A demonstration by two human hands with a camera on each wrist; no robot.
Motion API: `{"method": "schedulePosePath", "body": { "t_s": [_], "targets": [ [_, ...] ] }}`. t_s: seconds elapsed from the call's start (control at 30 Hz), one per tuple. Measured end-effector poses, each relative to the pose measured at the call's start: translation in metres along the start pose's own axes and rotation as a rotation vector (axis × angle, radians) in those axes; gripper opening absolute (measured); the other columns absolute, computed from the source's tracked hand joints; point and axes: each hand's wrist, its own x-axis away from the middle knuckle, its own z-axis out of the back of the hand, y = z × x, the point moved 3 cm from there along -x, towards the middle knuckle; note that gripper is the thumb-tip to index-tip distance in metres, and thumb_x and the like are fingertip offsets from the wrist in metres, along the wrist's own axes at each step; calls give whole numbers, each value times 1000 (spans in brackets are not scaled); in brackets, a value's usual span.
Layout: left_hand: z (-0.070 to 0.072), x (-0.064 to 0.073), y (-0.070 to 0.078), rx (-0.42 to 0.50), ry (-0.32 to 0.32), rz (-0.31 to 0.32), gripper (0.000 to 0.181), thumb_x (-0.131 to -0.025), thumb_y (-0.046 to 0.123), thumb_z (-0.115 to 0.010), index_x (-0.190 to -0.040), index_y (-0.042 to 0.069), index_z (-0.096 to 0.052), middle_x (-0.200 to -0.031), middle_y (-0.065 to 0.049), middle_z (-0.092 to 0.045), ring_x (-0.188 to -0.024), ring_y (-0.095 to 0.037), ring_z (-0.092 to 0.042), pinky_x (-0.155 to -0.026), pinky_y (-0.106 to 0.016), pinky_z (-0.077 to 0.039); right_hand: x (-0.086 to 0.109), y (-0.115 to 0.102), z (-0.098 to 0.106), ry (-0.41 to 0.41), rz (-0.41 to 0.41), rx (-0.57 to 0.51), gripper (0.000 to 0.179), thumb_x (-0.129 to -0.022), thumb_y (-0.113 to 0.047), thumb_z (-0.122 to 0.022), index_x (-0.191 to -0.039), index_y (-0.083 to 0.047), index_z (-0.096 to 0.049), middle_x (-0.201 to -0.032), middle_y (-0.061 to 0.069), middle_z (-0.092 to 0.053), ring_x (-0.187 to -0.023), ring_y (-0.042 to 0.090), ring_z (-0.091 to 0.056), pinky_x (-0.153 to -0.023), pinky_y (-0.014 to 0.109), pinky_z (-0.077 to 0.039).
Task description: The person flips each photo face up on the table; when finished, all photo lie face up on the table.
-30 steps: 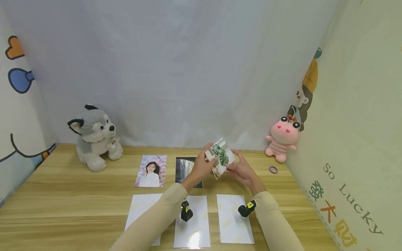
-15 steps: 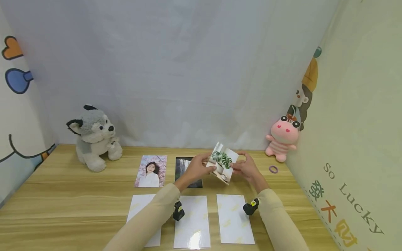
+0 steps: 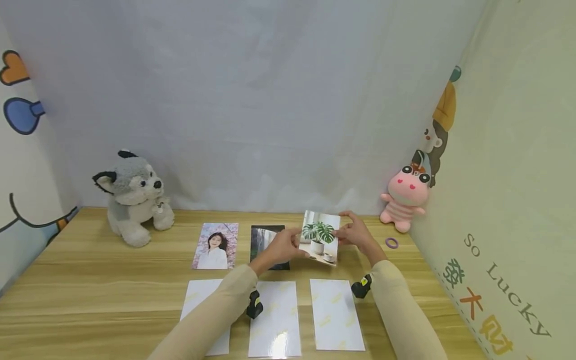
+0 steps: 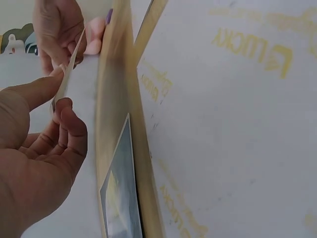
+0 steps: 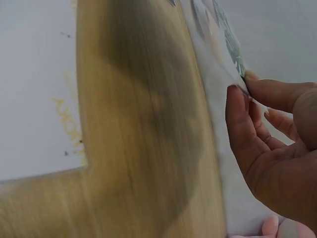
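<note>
A photo of a potted monstera plant (image 3: pixel 317 245) is held up at the back of the table, its picture facing the head camera. My left hand (image 3: pixel 281 248) pinches its left edge between thumb and fingers, as the left wrist view shows with the photo (image 4: pixel 74 54) edge-on. On the opposite edge my right hand (image 3: pixel 358 234) pinches it too; in the right wrist view thumb and fingers (image 5: pixel 237 114) meet at its border. Partly behind the left hand lies a dark waterfall photo (image 3: pixel 261 239). Left of that is a portrait photo (image 3: pixel 214 247).
Three white sheets with yellow lettering lie in a front row: a left sheet (image 3: pixel 198 295), a middle sheet (image 3: pixel 274 315) and a right sheet (image 3: pixel 337 315). A husky plush (image 3: pixel 137 197) sits at back left. At right are a pink plush (image 3: pixel 405 197) and a purple ring (image 3: pixel 391 243).
The plant photo has turned from tilted to nearly upright and come slightly right and lower. Both hands have moved with it, gripping opposite edges.
</note>
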Motion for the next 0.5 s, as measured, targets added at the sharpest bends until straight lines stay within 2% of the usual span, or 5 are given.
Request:
{"method": "schedulePosePath", "body": {
  "t_s": [0.2, 0.3, 0.4, 0.47, 0.5],
  "targets": [
    [-9, 0, -6, 3, 19, 22, 79, -84, 12, -81, -146, -11, -39, -61, 3, -52, -48, -9, -43, -60, -22, -47, -8, -4, 0, -31, 22, 154, 69, -90, 0, -70, -149, 1, -35, -78, 6, -64, -66, 15, -63, -69, 38, -60],
    [-15, -2, -8, -19, 41, 39, 80, -83, 12, -81, -146, -12, -38, -56, 3, -51, -42, -8, -43, -57, -27, -51, -12, -3, 0, -30, 23, 217, 69, -89, -1, -70, -149, 2, -37, -77, 7, -65, -67, 17, -64, -69, 38, -60],
    [-23, -4, -7, -78, 58, 73, 82, -83, 16, -82, -146, -12, -39, -53, 2, -54, -40, -7, -47, -75, -37, -59, -16, 0, 0, -7, 20, 274, 68, -87, 1, -71, -147, 2, -40, -74, 7, -64, -65, 16, -62, -64, 34, -58],
    [-27, -6, -5, -139, 70, 86, 79, -82, 19, -84, -142, -13, -44, -51, 0, -57, -40, -8, -49, -89, -42, -56, -18, 2, -1, 8, 27, 315, 67, -85, 3, -72, -145, 4, -41, -72, 7, -64, -62, 15, -60, -61, 31, -55],
    [-29, -6, -4, -172, 74, 93, 74, -81, 21, -84, -137, -13, -49, -50, 0, -59, -40, -8, -50, -91, -42, -56, -19, 3, -2, 12, 31, 336, 67, -85, 3, -73, -144, 5, -42, -71, 7, -63, -62, 15, -59, -60, 30, -54]
  ]
}}
